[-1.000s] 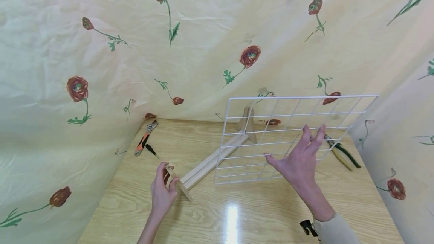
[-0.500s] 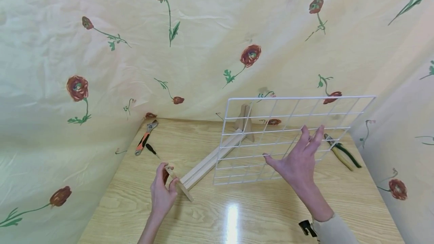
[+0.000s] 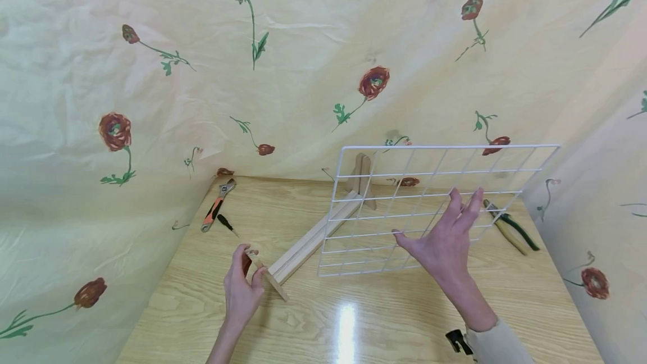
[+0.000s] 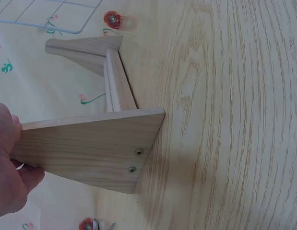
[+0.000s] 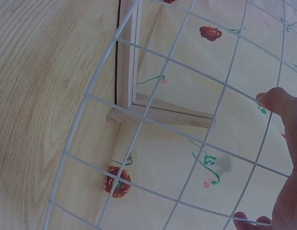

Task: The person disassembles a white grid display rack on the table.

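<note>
A pale wooden stand [image 3: 308, 243], a grooved rail between two tapered end boards, stands slantwise on the table. My left hand [image 3: 244, 288] holds the upper part of its near end board [image 4: 86, 151], thumb on one face and fingers on the other. Two screw heads show low on that board. Over the rail's far side, my right hand [image 3: 449, 246] holds a white wire grid panel [image 3: 445, 146] tilted up, fingers spread across the mesh. In the right wrist view the grid [image 5: 86, 94] overlaps the far end board [image 5: 177, 115], its lower edge apart from the groove.
An adjustable wrench [image 3: 218, 205] with orange-black handle and a small black screwdriver [image 3: 226, 222] lie at the table's left. Pliers [image 3: 510, 232] with green and yellow handles lie at the right, behind the grid. Flowered cloth [image 3: 303, 100] hangs around the wooden table [image 3: 298, 330].
The stand's far end has swung slightly left, while its near end stays in my left hand. The grid has shifted a little left with my right hand.
</note>
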`<move>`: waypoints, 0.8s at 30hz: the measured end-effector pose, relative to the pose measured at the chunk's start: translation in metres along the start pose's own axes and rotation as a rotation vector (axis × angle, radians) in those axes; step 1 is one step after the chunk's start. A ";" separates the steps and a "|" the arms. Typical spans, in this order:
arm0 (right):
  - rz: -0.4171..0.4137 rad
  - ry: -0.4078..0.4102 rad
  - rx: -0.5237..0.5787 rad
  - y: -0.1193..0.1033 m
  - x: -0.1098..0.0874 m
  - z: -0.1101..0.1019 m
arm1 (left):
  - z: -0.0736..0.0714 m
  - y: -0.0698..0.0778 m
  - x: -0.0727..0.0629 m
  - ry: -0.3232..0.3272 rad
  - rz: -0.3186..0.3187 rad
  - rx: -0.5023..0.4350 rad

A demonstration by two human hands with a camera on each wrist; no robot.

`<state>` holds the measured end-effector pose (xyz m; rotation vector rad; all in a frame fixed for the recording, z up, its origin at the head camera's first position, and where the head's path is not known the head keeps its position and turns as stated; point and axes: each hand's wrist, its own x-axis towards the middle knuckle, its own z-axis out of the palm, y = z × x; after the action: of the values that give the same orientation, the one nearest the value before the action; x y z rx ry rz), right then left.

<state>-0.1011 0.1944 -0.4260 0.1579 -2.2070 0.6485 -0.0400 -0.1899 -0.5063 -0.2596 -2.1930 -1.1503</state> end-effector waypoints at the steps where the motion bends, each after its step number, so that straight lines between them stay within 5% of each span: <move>1: 0.000 0.000 -0.001 0.000 0.000 0.000 | 0.000 0.000 0.000 0.002 0.004 0.001; 24: 0.047 -0.064 -0.010 0.001 -0.003 -0.001 | -0.001 0.003 -0.006 0.043 0.024 0.012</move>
<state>-0.0991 0.1951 -0.4281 0.1237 -2.2813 0.6670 -0.0337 -0.1876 -0.5074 -0.2528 -2.1528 -1.1197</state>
